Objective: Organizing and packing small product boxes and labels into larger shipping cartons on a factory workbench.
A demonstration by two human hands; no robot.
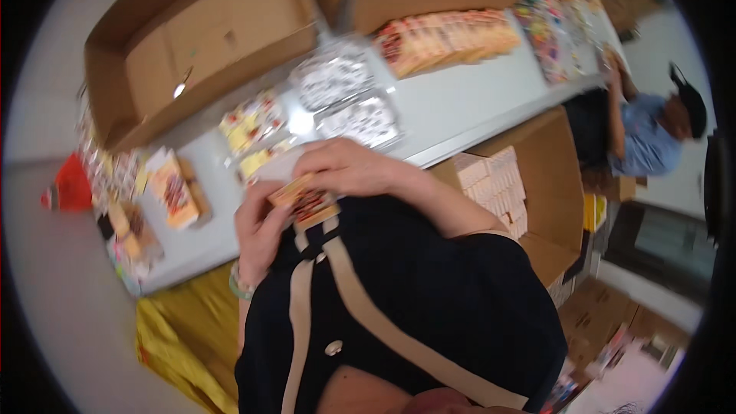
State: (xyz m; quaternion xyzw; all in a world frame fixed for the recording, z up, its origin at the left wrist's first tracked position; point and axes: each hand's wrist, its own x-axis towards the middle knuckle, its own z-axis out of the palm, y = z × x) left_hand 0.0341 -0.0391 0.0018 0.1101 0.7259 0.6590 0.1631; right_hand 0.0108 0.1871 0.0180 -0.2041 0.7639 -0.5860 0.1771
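Note:
Close in front of my dark top, both hands hold a small peach printed card pack (310,205) with a dark red pattern. My left hand (259,218) is closed on its left edge, thumb on the face. My right hand (341,169) reaches over from the right, its fingers closed on the upper edge. Whether the pack is one card or several is too blurred to tell. Just beyond the hands lie clear bags with yellow and red pieces (255,119). Similar peach packs (172,188) stand in a pile to the left.
An open cardboard box (207,38) stands at the back left of the white table (452,107). Clear bags with black-and-white pieces (356,119) lie beside it. A row of peach packs (448,38) lies farther right. Below the table edge, a carton (548,184) holds small boxes. A person (652,126) works at the far right.

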